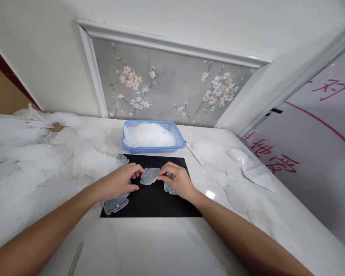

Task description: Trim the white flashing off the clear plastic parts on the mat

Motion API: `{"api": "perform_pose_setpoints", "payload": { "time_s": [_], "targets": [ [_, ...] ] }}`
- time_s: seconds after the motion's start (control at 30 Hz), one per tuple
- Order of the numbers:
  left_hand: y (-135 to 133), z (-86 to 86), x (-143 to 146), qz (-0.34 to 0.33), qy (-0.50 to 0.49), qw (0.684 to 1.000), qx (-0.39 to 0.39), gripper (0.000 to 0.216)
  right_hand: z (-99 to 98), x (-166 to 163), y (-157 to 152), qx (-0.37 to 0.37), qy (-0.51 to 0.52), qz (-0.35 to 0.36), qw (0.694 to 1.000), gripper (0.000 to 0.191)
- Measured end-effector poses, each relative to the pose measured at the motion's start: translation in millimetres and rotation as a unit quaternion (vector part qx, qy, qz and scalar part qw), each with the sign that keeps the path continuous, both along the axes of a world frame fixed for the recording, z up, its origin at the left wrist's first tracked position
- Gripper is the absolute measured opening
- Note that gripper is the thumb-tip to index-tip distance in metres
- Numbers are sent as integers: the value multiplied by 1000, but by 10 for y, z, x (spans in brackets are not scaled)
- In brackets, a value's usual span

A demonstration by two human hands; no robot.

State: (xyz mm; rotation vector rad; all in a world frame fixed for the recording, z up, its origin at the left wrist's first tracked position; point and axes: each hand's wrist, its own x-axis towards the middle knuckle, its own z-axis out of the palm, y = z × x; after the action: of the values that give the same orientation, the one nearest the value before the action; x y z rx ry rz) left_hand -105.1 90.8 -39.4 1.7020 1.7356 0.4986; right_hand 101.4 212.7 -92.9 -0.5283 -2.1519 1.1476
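My right hand (176,180) pinches the right edge of a thin, translucent plastic piece (149,176) with a wavy outline. My left hand (123,178) is at that piece's left side; its thumb and index finger are apart, and the index fingertip is at or very near the edge. Both hands are over a black mat (161,207). Partly under my right hand lies a second translucent piece (169,189). More such pieces lie along the mat's left side, one at the lower left (116,206) and one at the upper left (122,159), partly hidden by my left hand.
Behind the mat stands a blue basket (153,150) filled with white translucent pieces. A large heap of similar pieces (23,172) covers the table's left side. To the right lie a white, pen-like tool (194,154) and a clear plastic bag (254,170). A wall borders the back.
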Motion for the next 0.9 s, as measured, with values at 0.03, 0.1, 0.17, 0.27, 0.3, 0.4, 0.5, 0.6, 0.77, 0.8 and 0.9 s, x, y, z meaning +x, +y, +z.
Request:
{"api": "perform_pose_setpoints", "payload": {
  "time_s": [0.03, 0.1, 0.17, 0.27, 0.3, 0.4, 0.5, 0.6, 0.77, 0.8, 0.9],
  "targets": [
    [3, -18, 2, -1, 2, 1000, 1, 34, -2, 1, 3, 2, -3, 2, 1000, 9],
    [14, -46, 3, 3, 5, 1000, 5, 29, -10, 1, 11, 5, -11, 4, 1000, 9],
    [28, -61, 0, 10, 6, 1000, 3, 24, -19, 1, 18, 7, -17, 6, 1000, 9],
    [44, -69, -5, 22, 3, 1000, 6, 19, -21, 0, 23, 9, -19, 6, 1000, 11],
    [47, -72, -6, 24, 3, 1000, 10, 18, -17, 0, 22, 9, -19, 5, 1000, 12],
    [46, -79, 3, 22, 1, 1000, 22, 17, -2, -1, 20, 7, -24, 0, 1000, 14],
    [31, -76, 47, 16, -1, 999, 41, 19, 4, -1, 20, 8, -29, -1, 1000, 13],
    [18, -70, 130, 9, 0, 997, 78, 23, 4, 0, 18, 14, -30, 2, 999, 12],
    [26, -109, 271, -2, 12, 989, 150, 15, 43, -5, -27, 17, -35, 23, 999, 13],
    [33, -116, 283, 3, 11, 988, 153, 16, 53, -6, -38, 16, -38, 27, 999, 14],
    [60, -85, 247, 28, 14, 989, 147, 20, 62, -4, -55, 17, -45, 34, 998, 15]
  ]
}}
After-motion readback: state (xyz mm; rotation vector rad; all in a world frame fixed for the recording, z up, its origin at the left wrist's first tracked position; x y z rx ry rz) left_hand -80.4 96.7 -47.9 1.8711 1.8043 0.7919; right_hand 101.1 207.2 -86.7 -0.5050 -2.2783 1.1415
